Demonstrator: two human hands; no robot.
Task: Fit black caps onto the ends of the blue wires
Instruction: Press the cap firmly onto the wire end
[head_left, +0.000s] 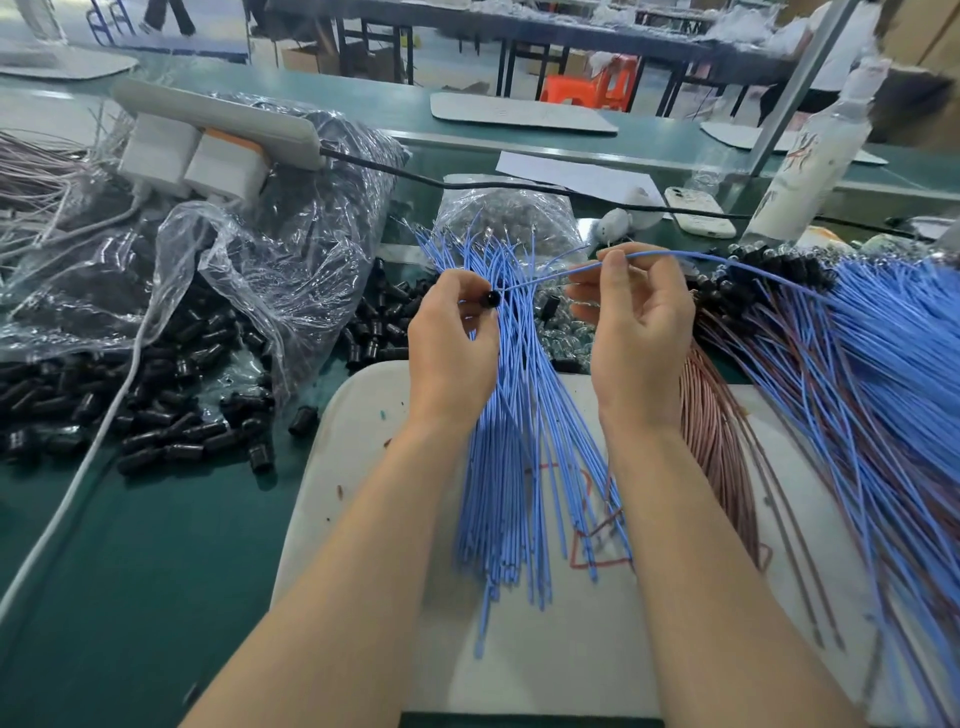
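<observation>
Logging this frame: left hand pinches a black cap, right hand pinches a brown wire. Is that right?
Not quite. In the head view the right hand pinches a blue wire, not a brown one; the brown wires lie on the bench to its right. The left hand does pinch a black cap.

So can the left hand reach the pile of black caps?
Probably yes: the pile of black caps lies open beside the left hand, nothing between them. But it is pinching a black cap, so that one likely goes first.
</observation>
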